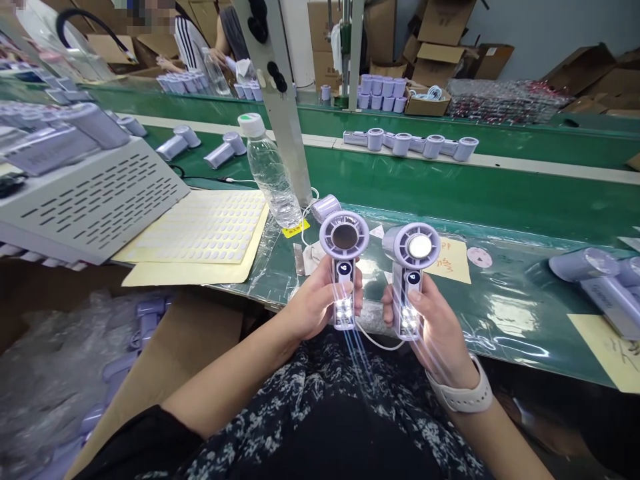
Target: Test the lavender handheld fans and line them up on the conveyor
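Observation:
Two lilac handheld fans are held upright side by side over the bench's near edge. My left hand (315,300) is closed around the handle of the left fan (344,235), whose round centre looks dark. Around the right fan (419,247), with a bright white centre, my right hand (440,320) is wrapped. Both thumbs lie on the handle fronts, below small lit displays. White light glares from the lower handles. Another lilac fan (326,208) lies just behind the left one, partly hidden, with a white cable near it.
A water bottle (273,173) stands by a metal post (285,100). Sheets of white stickers (200,227) lie beside a slotted grey box (100,200). More fans (403,143) rest along the green line. At lower left is a carton (200,340) with fans and plastic. People work opposite.

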Motion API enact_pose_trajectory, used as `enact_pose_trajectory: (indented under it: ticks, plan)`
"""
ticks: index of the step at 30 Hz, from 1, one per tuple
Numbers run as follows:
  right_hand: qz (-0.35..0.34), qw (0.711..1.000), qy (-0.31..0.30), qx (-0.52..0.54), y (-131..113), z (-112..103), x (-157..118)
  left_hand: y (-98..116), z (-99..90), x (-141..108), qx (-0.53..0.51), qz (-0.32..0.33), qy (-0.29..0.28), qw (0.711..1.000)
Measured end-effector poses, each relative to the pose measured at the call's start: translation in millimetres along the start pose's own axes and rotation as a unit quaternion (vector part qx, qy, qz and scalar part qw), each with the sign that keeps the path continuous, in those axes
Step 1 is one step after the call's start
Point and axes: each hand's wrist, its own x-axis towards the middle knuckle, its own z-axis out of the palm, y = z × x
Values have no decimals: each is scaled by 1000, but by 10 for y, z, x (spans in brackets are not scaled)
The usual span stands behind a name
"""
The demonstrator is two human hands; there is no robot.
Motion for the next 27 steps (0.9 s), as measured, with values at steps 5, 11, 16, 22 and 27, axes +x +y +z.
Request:
enact_pose_trajectory:
  ticks: [5, 11, 16, 22, 27]
  plan:
    - [28, 1000, 9, 9, 0, 12, 13, 21, 31, -19, 20, -39, 37, 998]
    - [38, 999, 5, 21, 8, 19, 13, 12, 7, -17, 39, -64, 35, 997]
    - [44, 999, 9, 14, 19, 19, 12, -3, 14, -24, 35, -58, 35, 997]
    - [49, 998, -15, 22, 1, 59, 1, -18, 1, -37, 33, -46, 23, 998]
    - [40, 999, -30, 16, 0, 84, -13, 4, 1, -60, 11, -36, -10, 999]
